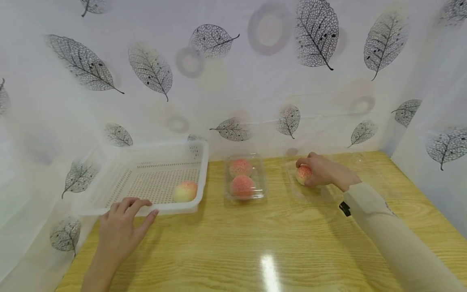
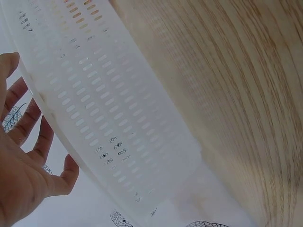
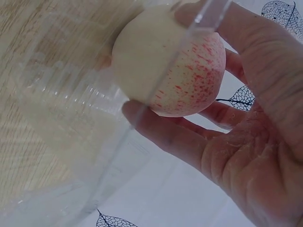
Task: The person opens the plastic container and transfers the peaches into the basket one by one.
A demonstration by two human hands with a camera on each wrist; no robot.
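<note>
A pale peach with red speckles point(image 3: 170, 66) is gripped between the thumb and fingers of my right hand point(image 1: 324, 169). In the head view this peach point(image 1: 303, 175) sits over an open clear plastic box point(image 1: 292, 192). The clear edge of the box crosses in front of the fruit in the right wrist view. My left hand point(image 1: 122, 227) rests its fingers on the near rim of a white perforated basket point(image 1: 205, 172), thumb spread away to the right. A yellow and red peach point(image 1: 186, 191) lies in the basket's near right corner.
Between basket and open box stands another clear box point(image 1: 259, 194) holding two pinkish peaches point(image 1: 241, 187). The open box's clear lid point(image 1: 375, 174) extends right, partly behind the right arm. A leaf-printed white curtain point(image 1: 255, 81) borders the wooden table point(image 1: 219, 243) at back and sides.
</note>
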